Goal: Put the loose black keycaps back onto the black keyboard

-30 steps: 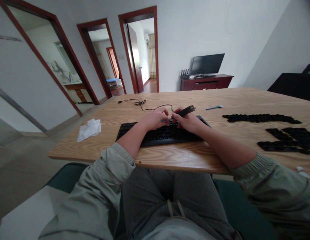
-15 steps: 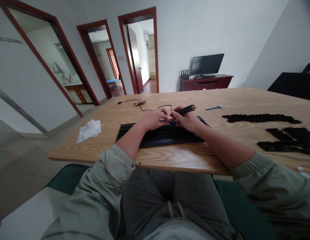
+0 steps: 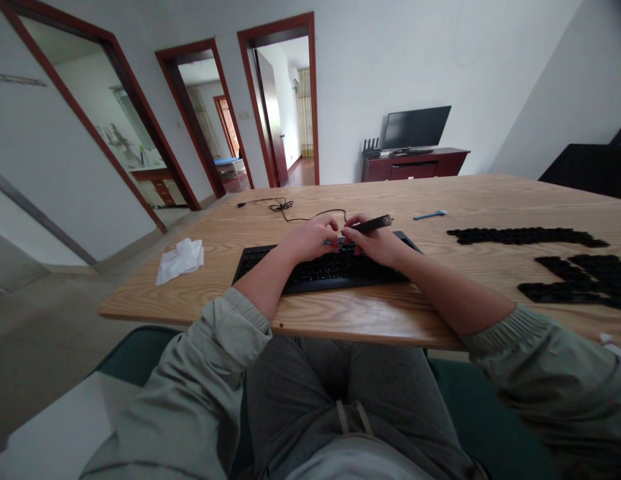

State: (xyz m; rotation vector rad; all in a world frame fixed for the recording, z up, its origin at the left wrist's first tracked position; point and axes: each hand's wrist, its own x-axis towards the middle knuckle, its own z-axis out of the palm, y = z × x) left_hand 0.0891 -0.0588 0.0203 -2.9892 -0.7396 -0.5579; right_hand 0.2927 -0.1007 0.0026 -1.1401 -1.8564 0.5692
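Observation:
A black keyboard [image 3: 310,270] lies near the front edge of the wooden table [image 3: 370,313]. My left hand [image 3: 311,239] rests on its upper rows with fingers curled, pinching something small that I cannot make out. My right hand [image 3: 376,245] sits beside it over the keyboard and grips a slim black tool [image 3: 373,223] that points up and to the right. The fingertips of both hands meet over the same spot of the keyboard.
Rows of loose black keycaps [image 3: 527,235] and another cluster [image 3: 575,280] lie at the right. A crumpled white tissue [image 3: 180,260] is at the left, a blue tool [image 3: 429,215] and the keyboard's cable [image 3: 283,207] farther back. Doorways and a TV stand are behind the table.
Both hands stay over the same part of the keyboard with only slight finger shifts. The black tool has tilted a little lower.

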